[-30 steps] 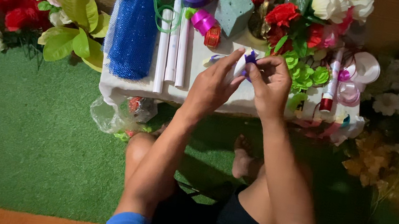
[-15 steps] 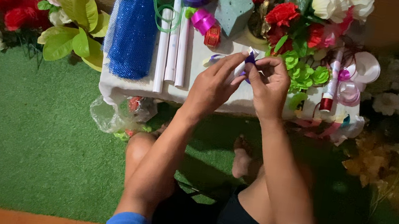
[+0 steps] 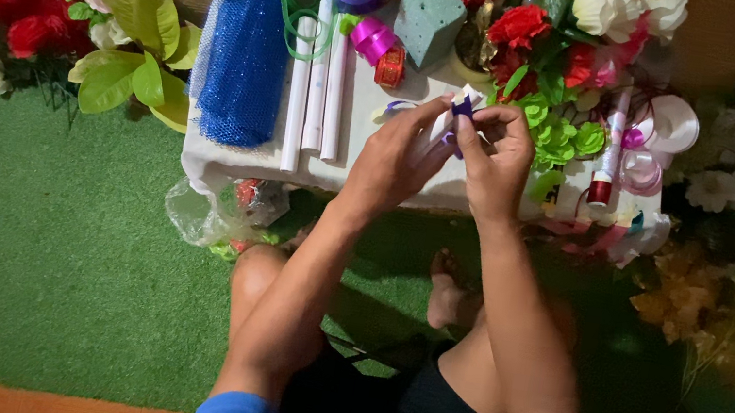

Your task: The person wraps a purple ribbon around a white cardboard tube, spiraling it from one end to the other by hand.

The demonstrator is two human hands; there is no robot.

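Above the white bench (image 3: 238,157), left hand (image 3: 395,157) and right hand (image 3: 499,154) both pinched in a closed grip on a small purple ribbon piece (image 3: 464,107), mid-work and unfinished; blue mesh roll (image 3: 248,60), white tubes (image 3: 319,81) untouched alongside.

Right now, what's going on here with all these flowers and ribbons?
A person sits on green turf at a low white table crowded with craft supplies. The left hand and right hand meet over the table, pinching a small purple and white piece between the fingertips. Nearby lie white rolls, a blue mesh roll, a green foam block and artificial flowers.
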